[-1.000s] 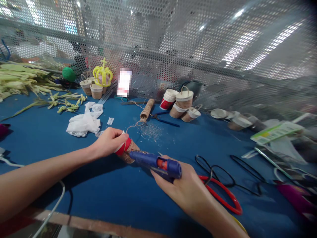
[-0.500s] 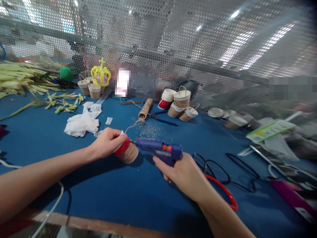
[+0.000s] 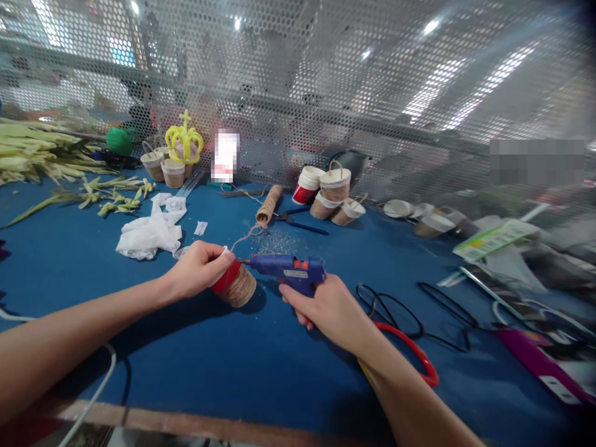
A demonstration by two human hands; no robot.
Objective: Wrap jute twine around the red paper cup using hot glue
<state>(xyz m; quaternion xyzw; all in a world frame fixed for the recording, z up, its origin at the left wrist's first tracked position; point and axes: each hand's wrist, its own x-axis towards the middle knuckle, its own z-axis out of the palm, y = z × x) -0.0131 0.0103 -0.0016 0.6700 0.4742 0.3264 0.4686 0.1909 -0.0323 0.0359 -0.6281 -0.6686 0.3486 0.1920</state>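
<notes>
My left hand [image 3: 200, 268] grips the rim of a red paper cup [image 3: 227, 277], thumb on the near side. The cup is tilted, its base toward the right, and twine [image 3: 241, 290] is wrapped round its lower part. Closed round the handle of a blue hot glue gun [image 3: 288, 268] is my right hand [image 3: 321, 305]. The gun's nozzle points left and is at the cup's upper side; whether it touches cannot be made out. A loose strand runs from the cup to a roll of twine [image 3: 269, 206] behind it.
Pliers [image 3: 302, 225] lie beside the roll. Twine-wrapped cups [image 3: 335, 186] and red-and-white cups [image 3: 307, 185] stand by the perforated metal screen [image 3: 279, 74]. White lace [image 3: 151, 233] and corn husks [image 3: 37, 149] lie left. Black cable [image 3: 395, 310] and a purple item [image 3: 540, 360] lie right.
The glue gun has shifted slightly left and up, its nozzle now over the cup's upper side. The left hand keeps its hold on the cup. The whole view has shifted slightly.
</notes>
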